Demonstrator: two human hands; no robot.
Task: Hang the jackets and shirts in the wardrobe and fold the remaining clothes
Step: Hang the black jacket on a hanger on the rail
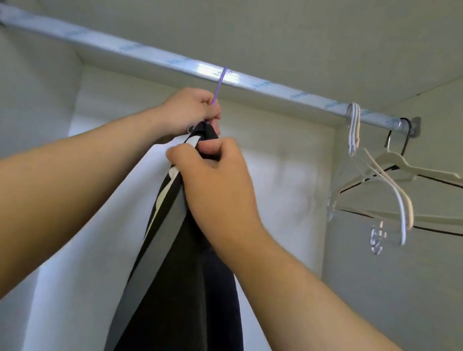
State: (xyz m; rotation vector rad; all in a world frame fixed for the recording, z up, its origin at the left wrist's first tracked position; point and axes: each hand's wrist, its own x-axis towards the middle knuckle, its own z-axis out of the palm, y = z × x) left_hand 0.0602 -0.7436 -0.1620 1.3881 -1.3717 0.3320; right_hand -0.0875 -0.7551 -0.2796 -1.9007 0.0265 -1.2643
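Holds a thin purple plastic hanger (219, 85) with its hook over the middle of the long silver metal rail (123, 47). Grips the hanger's neck just below the rail with the left hand (190, 111), fingers curled round it, so as to steady the hook there. Pinches, slightly lower under the rail, the top of a black cloth jacket with grey and white stripes (180, 286) with the right hand (215, 179), apparently to seat it on the hanger's arms, hidden under fabric. Lets the jacket drop straight down. Leaves several empty white and black hangers (430, 178) bunched at the rail's right end, well apart.
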